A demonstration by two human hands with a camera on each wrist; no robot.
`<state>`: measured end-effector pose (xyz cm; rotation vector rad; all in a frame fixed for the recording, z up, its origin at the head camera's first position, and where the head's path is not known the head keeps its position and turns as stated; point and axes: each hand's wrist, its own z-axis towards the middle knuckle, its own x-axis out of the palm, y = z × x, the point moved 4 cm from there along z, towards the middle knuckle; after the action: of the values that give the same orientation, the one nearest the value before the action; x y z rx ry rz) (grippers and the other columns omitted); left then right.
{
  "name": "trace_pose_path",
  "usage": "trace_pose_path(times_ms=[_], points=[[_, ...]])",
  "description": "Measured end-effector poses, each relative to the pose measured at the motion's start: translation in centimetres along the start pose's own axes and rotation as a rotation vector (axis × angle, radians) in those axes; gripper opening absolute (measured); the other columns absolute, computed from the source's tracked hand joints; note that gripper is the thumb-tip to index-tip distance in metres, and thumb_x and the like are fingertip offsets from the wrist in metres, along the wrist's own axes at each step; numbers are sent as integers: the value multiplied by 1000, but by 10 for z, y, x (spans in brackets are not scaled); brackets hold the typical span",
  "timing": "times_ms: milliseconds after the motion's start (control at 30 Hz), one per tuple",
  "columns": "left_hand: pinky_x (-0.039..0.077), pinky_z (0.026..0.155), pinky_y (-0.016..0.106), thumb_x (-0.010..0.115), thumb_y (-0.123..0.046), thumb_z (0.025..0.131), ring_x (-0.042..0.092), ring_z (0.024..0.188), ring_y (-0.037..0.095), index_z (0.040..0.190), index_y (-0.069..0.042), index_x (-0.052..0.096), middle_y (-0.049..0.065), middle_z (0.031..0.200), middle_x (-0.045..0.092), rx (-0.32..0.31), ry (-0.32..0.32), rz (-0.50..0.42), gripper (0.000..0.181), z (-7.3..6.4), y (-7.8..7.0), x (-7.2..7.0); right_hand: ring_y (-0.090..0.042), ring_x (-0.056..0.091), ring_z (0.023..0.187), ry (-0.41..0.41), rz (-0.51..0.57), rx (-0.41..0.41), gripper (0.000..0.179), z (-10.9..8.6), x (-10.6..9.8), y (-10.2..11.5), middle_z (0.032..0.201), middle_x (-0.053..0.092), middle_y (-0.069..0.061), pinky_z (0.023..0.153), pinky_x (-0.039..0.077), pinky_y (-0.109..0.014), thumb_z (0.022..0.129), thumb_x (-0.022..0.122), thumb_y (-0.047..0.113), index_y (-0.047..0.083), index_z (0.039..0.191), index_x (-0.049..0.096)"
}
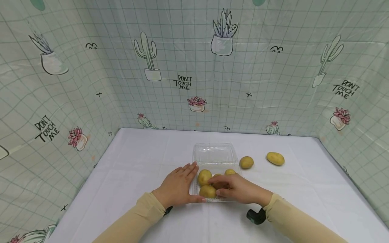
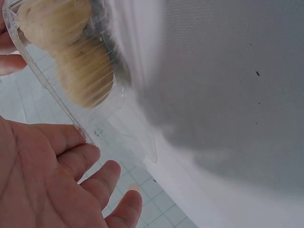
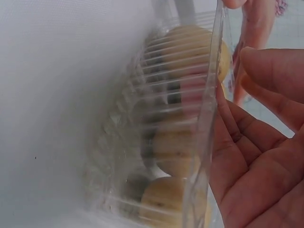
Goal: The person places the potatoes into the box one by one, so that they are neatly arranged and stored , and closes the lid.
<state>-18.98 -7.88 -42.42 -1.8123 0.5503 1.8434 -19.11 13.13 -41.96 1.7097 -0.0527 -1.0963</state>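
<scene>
**Potatoes (image 1: 205,177) in a clear plastic container (image 1: 216,166), a hand on either side**

Inside the container, at least four, partly hidden by fingers. Lid (image 1: 215,154) opened out toward the far side, hinged to the base. Outside, on the white tabletop (image 1: 146,152), two more to the right: a rounder potato (image 1: 247,162) just beside the container, then a longer potato (image 1: 275,158) farther off.

At the container's left, the left hand (image 1: 177,187), open, with fingers extended along the side and thumb stretched along the near edge, gripping nothing. In the left wrist view, fingertips at the clear rim, with two potatoes showing through the ridged wall.

Over the container's right part, the right hand (image 1: 238,187), with fingers bent down among the potatoes and thumb close against the near left one. Cannot tell from these views about a firm grip on any potato.

On both arms, beige sleeves (image 1: 149,208); under the right wrist, a dark object (image 1: 256,216). Behind the tabletop, a gridded backdrop (image 1: 188,50) printed with potted plants and "DON'T TOUCH ME".
</scene>
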Motion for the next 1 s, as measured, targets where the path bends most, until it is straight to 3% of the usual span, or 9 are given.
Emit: trace_pose_path(times_ms=[233, 600, 1000], points=[[30, 115, 43, 49, -83, 82, 31, 145, 28, 154, -2, 36, 11, 161, 28, -2, -4, -3, 109, 0, 0, 0, -21, 63, 115, -8, 12, 16, 39, -4, -2, 0, 133, 61, -5, 89, 52, -27, 99, 65, 19, 10, 137, 61], [29, 115, 43, 51, -82, 82, 31, 145, 28, 154, -2, 35, 11, 161, 28, -4, -2, -2, 108, 0, -1, 0, -21, 59, 117, 3, 5, -13, 39, -2, 4, 1, 131, 62, -2, 96, 50, -37, 98, 65, 18, 9, 136, 61], [29, 115, 44, 49, -83, 83, 30, 145, 28, 154, -2, 35, 11, 161, 28, 1, -8, 2, 109, -1, 0, 1, -24, 61, 118, 0, 31, -13, 39, -7, -8, 1, 129, 64, -6, 95, 50, -31, 99, 64, 16, 7, 137, 60]])
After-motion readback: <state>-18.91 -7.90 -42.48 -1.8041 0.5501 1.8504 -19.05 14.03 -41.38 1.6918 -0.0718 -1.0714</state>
